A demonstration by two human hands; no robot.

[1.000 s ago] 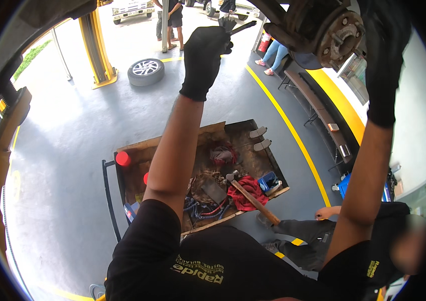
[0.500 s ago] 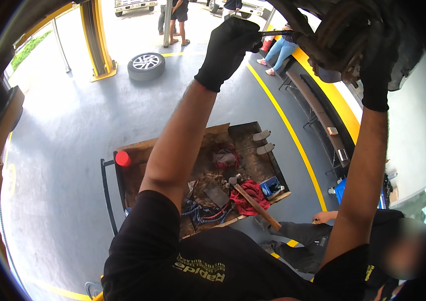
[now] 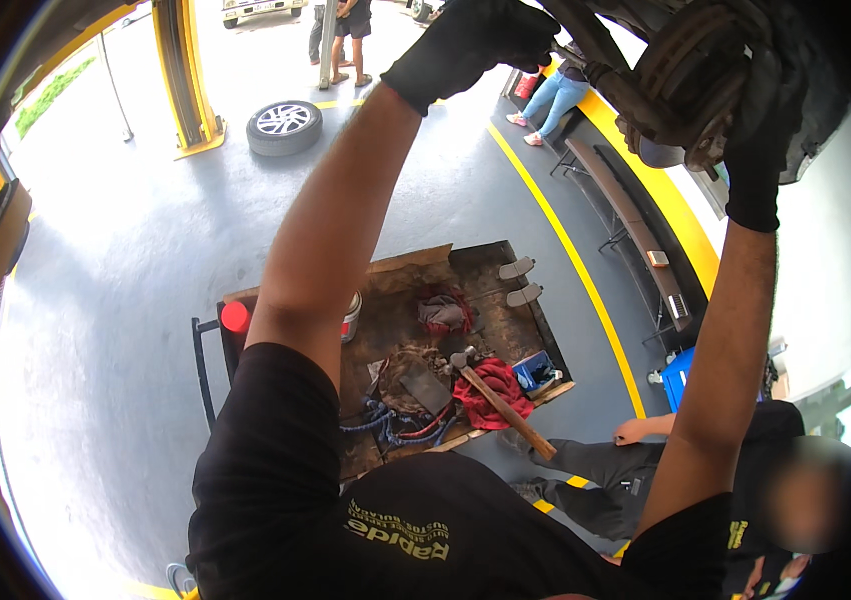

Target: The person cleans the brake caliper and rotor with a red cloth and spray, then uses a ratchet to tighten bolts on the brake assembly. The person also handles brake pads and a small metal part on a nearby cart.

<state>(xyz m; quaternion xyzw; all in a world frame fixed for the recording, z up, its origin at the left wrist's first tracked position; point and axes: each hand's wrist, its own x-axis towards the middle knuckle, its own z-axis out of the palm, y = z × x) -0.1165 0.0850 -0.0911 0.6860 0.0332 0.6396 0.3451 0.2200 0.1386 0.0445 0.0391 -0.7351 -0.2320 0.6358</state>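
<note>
My left hand [image 3: 473, 52], in a black glove, is raised at the top with its fingers closed round a slim dark tool. Only a short end of the tool [image 3: 558, 49] shows, beside the brake assembly [image 3: 690, 75]; its kind is not clear. The assembly is a rusty, dark car part with a brake disc, overhead at the upper right. My right hand [image 3: 757, 165], also black-gloved, reaches up against the right side of the assembly. Its fingers are dark and mostly hidden there.
Below me a worn cart [image 3: 490, 300] carries a hammer [image 3: 505, 405], red cloths, brake pads [image 3: 522, 294], a blue box and a red-topped container [image 3: 235, 317]. A co-worker [image 3: 745, 480] is close at the lower right. A wheel [image 3: 285, 128] lies on the floor, near a yellow lift post [image 3: 183, 80].
My left hand has moved up and closer to the brake assembly, so less of the tool shows. My right hand stays at the assembly. The view has shifted slightly.
</note>
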